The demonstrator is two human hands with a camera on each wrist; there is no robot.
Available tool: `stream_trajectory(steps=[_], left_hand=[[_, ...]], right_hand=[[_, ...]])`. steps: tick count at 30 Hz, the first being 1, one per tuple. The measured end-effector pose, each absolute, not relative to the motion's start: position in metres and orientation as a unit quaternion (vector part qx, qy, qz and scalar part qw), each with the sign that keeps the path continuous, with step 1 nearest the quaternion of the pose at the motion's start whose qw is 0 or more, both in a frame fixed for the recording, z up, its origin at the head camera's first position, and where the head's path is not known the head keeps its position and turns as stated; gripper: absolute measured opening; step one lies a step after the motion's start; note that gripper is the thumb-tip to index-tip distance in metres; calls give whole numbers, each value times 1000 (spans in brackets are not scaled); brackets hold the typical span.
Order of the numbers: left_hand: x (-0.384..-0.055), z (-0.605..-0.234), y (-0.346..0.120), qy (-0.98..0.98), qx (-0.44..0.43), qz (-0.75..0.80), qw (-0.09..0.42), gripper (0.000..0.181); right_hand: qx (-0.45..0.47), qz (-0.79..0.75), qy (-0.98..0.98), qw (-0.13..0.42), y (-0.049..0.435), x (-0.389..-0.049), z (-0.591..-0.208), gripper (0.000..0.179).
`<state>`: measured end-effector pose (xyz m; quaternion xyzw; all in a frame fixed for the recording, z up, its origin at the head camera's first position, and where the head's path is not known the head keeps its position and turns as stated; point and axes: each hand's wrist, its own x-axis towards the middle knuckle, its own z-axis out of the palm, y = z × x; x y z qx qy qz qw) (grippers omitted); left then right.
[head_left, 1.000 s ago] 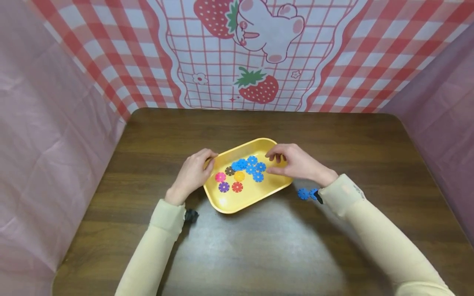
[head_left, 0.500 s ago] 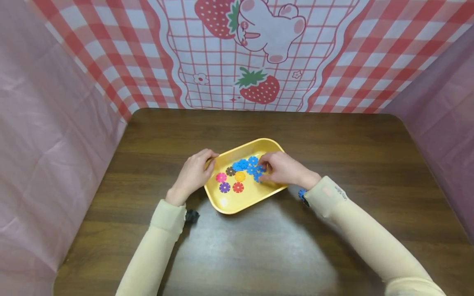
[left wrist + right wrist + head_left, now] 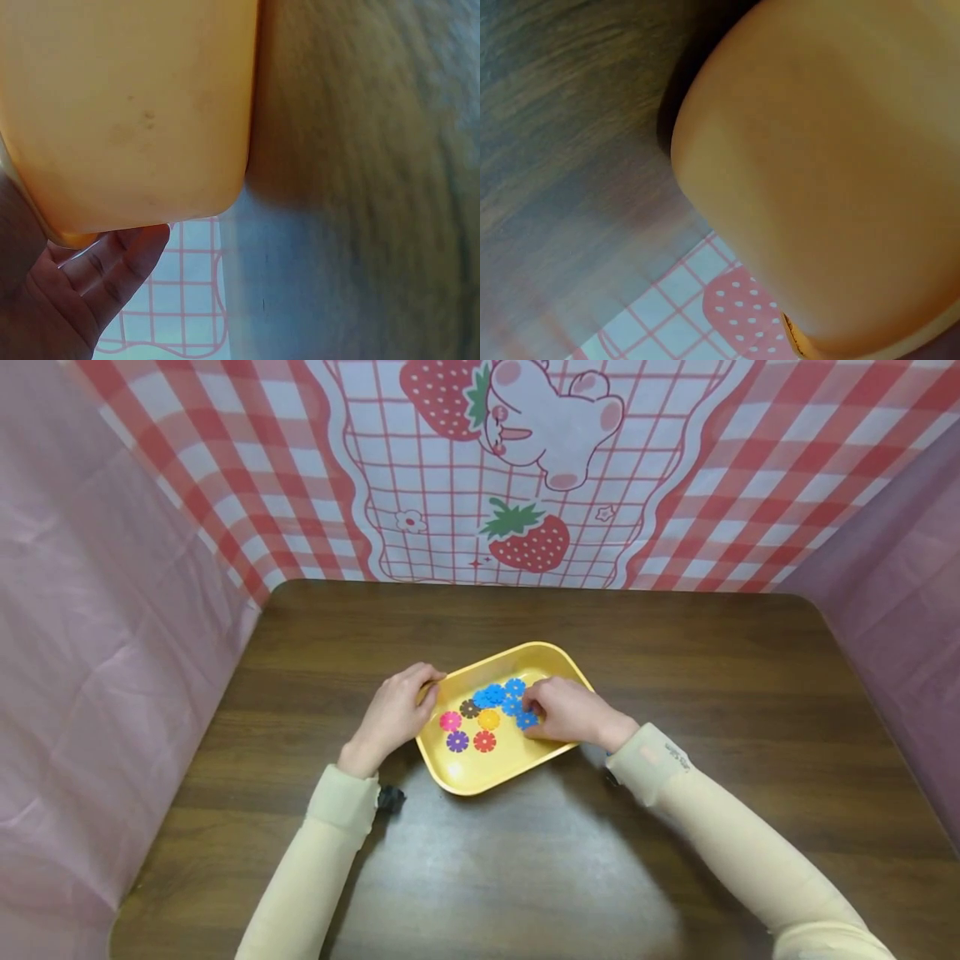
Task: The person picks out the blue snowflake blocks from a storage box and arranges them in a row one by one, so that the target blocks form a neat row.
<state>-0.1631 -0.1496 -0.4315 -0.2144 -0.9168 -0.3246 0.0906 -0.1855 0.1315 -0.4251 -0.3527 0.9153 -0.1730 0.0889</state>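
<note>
A yellow plastic tray [image 3: 465,787] lies slanted on the table with notched, snowflake-shaped plastic discs inside. Its left end is gripped by my left hand [image 3: 393,714], fingers at the far rim; in the left wrist view the curled fingers [image 3: 124,274] show beyond the tray's wall. My right hand [image 3: 573,714] reaches over the tray's right end, thumb and bent fingertips around a blue disc [image 3: 527,720]; whether it pinches the disc I cannot tell. More blue discs [image 3: 491,695] cluster alongside. Left of them lie pink [image 3: 450,721], purple [image 3: 457,742], red [image 3: 484,741], yellow [image 3: 488,719] and brown [image 3: 469,708] discs.
The brown wooden table [image 3: 480,877] extends around the tray. Behind it hangs a red-and-white checked cloth [image 3: 525,468] with strawberries, and pink cloth [image 3: 112,652] hangs at the left side. A black wrist camera [image 3: 390,799] sits below the left cuff.
My right hand has moved left and down from the tray's right end to the blue discs. Its sleeve now hides the blue discs seen earlier on the table. The left hand stays at the rim.
</note>
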Motion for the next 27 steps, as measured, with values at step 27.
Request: stream_trajectory(steps=[27], left_hand=[[-162, -431, -148, -918, -209, -324, 91, 12]], right_hand=[[-353, -214, 907, 86, 138, -182, -405, 21]])
